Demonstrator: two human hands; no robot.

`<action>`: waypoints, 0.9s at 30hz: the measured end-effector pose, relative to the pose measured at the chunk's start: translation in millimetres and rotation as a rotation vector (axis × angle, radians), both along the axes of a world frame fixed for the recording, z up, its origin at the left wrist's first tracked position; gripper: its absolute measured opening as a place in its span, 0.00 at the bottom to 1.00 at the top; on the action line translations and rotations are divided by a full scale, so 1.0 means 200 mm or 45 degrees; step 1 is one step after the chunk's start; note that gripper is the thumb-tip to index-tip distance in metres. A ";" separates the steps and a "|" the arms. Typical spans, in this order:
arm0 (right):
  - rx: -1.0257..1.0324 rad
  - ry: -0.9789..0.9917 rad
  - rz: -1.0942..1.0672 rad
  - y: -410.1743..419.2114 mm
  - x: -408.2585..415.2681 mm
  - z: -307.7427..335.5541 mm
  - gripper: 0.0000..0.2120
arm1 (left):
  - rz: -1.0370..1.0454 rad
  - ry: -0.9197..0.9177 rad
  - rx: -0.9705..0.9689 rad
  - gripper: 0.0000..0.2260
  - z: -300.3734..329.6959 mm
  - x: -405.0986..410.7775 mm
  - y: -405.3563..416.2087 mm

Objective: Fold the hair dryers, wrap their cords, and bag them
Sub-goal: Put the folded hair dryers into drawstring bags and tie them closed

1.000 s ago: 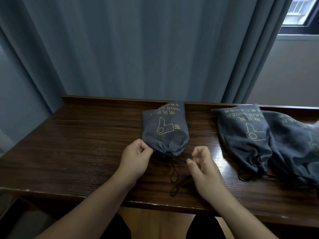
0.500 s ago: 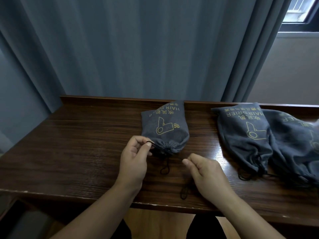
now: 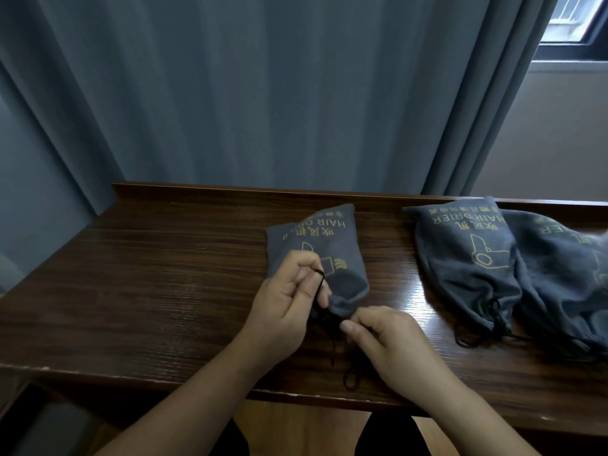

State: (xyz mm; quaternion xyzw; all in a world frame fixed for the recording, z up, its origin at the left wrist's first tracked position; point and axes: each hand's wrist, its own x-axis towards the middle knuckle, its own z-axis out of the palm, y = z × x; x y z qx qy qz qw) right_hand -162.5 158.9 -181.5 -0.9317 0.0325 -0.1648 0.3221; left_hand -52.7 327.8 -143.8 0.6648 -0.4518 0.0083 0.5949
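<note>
While your hands were well apart a moment ago, they have now closed in together at the cinched mouth of the grey hair-dryer bag [image 3: 332,258], which lies near the middle of the tabletop [image 3: 148,291], its mouth turned toward the front edge. Your left hand [image 3: 289,297] has lifted slightly and pinches a loop of the black drawstring [image 3: 320,284] between thumb and fingers, just over the bag's printed face. Your right hand [image 3: 391,343] has slid inward and pinches the other run of cord beside the mouth, its fingers curled; loose cord trails from there toward the front edge. That shift reads as moving from drawing the mouth shut to knotting the string, so this bag is probably nearly finished. Toward the right edge, two more grey drawstring bags [image 3: 467,258] lie overlapping, mouths already gathered, which suggests they are done. No bare hair dryer is visible anywhere on the tabletop.
</note>
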 end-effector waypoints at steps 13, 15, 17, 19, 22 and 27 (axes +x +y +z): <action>0.320 0.098 0.179 -0.04 -0.02 0.36 0.13 | -0.356 0.049 0.857 0.16 0.01 0.02 0.03; 0.324 0.055 0.122 -0.02 0.04 0.38 0.13 | -0.360 0.038 0.806 0.14 0.01 0.02 0.04; 0.217 -0.022 0.008 -0.01 0.12 0.37 0.11 | -0.310 0.167 0.772 0.12 0.00 0.03 0.06; -0.011 -0.089 -0.127 -0.02 0.18 0.33 0.05 | -0.265 0.345 0.727 0.11 -0.02 0.05 0.08; -0.215 -0.251 -0.367 0.00 0.19 0.26 0.11 | -0.227 0.501 0.614 0.12 -0.03 0.05 0.10; 0.215 -0.266 -0.200 0.09 0.10 0.20 0.05 | -0.272 0.600 0.489 0.12 -0.03 0.06 0.10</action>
